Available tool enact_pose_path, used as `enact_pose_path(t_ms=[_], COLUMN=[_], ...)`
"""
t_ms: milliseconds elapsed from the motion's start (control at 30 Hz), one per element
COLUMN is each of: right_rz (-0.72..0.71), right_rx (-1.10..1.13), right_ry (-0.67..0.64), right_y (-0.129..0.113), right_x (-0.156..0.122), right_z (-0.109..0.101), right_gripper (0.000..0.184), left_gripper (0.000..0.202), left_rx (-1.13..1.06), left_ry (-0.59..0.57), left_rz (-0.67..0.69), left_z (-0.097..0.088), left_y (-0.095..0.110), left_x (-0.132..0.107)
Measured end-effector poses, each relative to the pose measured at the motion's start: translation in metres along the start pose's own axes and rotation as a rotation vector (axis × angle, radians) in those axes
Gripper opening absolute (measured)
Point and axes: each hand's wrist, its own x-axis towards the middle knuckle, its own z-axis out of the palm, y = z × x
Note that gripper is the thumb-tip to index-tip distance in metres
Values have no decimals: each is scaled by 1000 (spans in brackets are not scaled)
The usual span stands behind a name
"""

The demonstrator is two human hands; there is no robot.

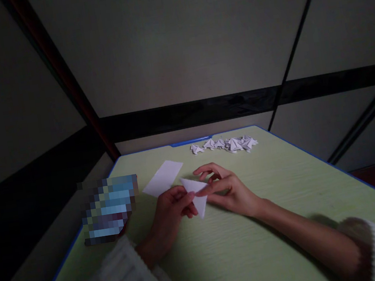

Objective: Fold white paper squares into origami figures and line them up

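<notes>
A small white paper folded into a triangle [197, 196] is held between both hands just above the pale green table [260, 251]. My left hand [170, 216] pinches its left edge with closed fingers. My right hand [225, 189] grips its right side, thumb and forefinger pressed on the paper and the other fingers curled. A flat white paper slip [163, 178] lies on the table just behind my left hand.
A row of several folded white paper pieces [225, 144] lies near the table's far edge. A blurred blue object [110, 209] sits at the left edge. The table has a blue rim [191, 141]; walls stand close behind.
</notes>
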Motion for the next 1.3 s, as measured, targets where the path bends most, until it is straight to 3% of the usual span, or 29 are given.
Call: enact_pose_path(t_ms=[167, 367, 500, 600, 900, 1100, 1300], right_rz=[-55, -269, -304, -195, 420, 517, 542], right_rx=[-78, -438, -469, -331, 411, 386, 282], right_ry=[-54, -158, -165, -117, 216, 324, 295], right_y=[2, -2, -3, -5, -6, -10, -8], right_x=[-2, -1, 1, 2, 5, 7, 9], right_z=[-2, -4, -5, -2, 21, 25, 18], right_gripper=[13, 22, 22, 18, 5, 11, 14], left_gripper=[14, 15, 15, 14, 1, 4, 9], left_rx=[14, 94, 57, 35, 123, 123, 19], left_ry=[56, 88, 141, 155, 171, 138, 18], left_rz=[45, 73, 76, 91, 69, 40, 51], left_z=[1, -1, 0, 2, 8, 12, 9], left_y=[2, 0, -2, -1, 9, 13, 4], left_x=[0, 0, 0, -1, -3, -7, -4])
